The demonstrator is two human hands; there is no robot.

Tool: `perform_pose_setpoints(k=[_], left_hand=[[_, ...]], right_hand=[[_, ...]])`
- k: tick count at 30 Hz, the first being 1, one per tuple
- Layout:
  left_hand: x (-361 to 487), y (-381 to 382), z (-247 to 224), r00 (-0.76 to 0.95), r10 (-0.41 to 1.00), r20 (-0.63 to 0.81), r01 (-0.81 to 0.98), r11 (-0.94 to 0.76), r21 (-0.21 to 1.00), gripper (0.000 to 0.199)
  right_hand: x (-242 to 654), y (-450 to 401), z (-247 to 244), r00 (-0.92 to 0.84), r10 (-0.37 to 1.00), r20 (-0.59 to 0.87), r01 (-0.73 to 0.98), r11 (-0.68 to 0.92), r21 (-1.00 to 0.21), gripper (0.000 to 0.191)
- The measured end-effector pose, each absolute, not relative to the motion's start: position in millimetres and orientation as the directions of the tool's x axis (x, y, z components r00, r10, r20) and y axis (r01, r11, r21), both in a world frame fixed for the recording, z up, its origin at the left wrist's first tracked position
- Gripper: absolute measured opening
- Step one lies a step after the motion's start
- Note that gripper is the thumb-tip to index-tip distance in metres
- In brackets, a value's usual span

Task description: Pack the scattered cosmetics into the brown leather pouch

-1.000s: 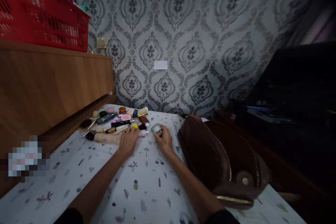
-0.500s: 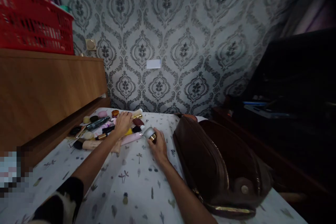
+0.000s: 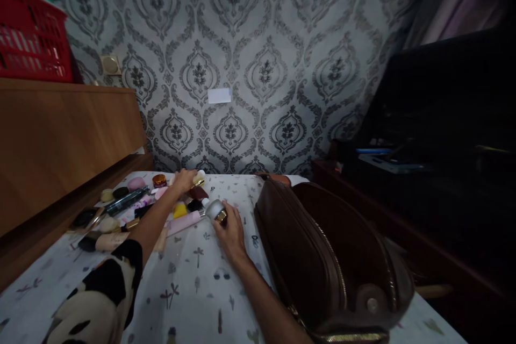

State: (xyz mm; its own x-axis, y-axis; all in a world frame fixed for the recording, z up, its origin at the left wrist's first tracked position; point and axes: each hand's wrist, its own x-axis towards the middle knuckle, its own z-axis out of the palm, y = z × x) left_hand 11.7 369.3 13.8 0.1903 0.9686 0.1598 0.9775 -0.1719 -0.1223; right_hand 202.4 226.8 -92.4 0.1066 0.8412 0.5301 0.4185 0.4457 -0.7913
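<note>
Jar [image 3: 215, 208] (gold-trimmed) in right hand [image 3: 230, 230].

The head-worn camera looks forward and down along a white plant-printed fabric sheet [image 3: 189, 303], facing a grey wall with dark medallions [image 3: 264, 72]. The left hand [image 3: 185, 179] and right hand [image 3: 231, 230] lie at middle distance, the brown zippered bag [image 3: 300, 250] partly nearer; depth at the dark right is hard to judge.

Surface: white printed sheet [image 3: 189, 274] | left — scattered cosmetics [image 3: 127, 200] | right — open brown bag [image 3: 298, 258]
</note>
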Motion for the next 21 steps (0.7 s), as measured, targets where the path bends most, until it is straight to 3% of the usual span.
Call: perform_pose_setpoints(k=[7, 14, 21], left_hand=[[-9, 363, 16, 0.278, 0.95, 0.143, 0.96, -0.268, -0.083, 0.028], [-15, 326, 10, 0.364, 0.892, 0.269, 0.929, -0.368, -0.035, 0.031], [-14, 241, -29, 0.544, 0.755, 0.367, 0.828, -0.554, -0.088, 0.047]], right_hand=[[203, 226, -89, 0.108, 0.859, 0.501, 0.417, 0.418, -0.807, 0.057], [202, 227, -91, 0.135, 0.84, 0.525, 0.402, 0.438, -0.804, 0.055], [200, 228, -92, 0.169, 0.823, 0.542, 0.406, 0.443, -0.799, 0.054]])
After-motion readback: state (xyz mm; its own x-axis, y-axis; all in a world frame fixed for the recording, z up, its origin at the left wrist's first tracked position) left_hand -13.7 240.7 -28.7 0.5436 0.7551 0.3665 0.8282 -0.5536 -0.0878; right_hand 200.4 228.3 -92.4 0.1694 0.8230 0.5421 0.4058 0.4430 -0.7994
